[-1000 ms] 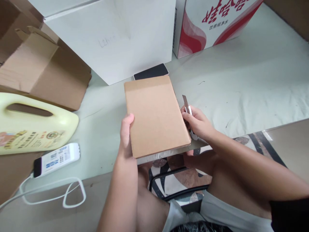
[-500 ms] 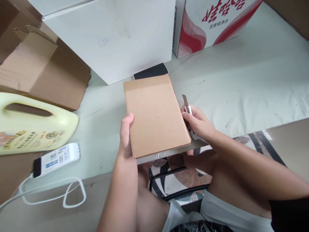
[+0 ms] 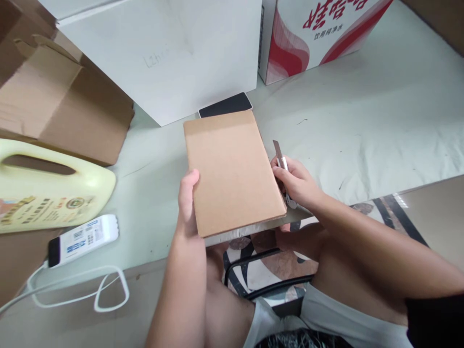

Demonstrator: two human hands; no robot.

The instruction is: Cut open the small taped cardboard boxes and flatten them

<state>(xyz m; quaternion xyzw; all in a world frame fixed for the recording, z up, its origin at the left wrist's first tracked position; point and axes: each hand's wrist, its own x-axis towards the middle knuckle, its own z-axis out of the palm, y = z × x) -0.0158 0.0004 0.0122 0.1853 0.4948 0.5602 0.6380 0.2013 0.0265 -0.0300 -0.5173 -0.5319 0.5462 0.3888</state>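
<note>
A flat brown cardboard piece [image 3: 234, 174] is held near the table's front edge, tilted slightly. My left hand [image 3: 188, 198] grips its left side, thumb on the edge and the other fingers hidden beneath. At its right side, my right hand [image 3: 297, 181] is closed on a utility knife [image 3: 279, 153] with the blade out, pointing away from me. Some right fingers are hidden behind the cardboard's edge. Just beyond the cardboard lies a dark flat object with a white rim [image 3: 226, 105].
A white box [image 3: 163, 58] and a red-and-white box [image 3: 290, 53] stand at the back. On the left are a brown carton [image 3: 87, 113], a pale yellow jug [image 3: 90, 181] and a white device [image 3: 85, 239] with a cable [image 3: 125, 285]. The table [image 3: 380, 121] is pale green.
The view has shifted slightly. Both hands, the cardboard and the knife keep nearly the same positions relative to one another.
</note>
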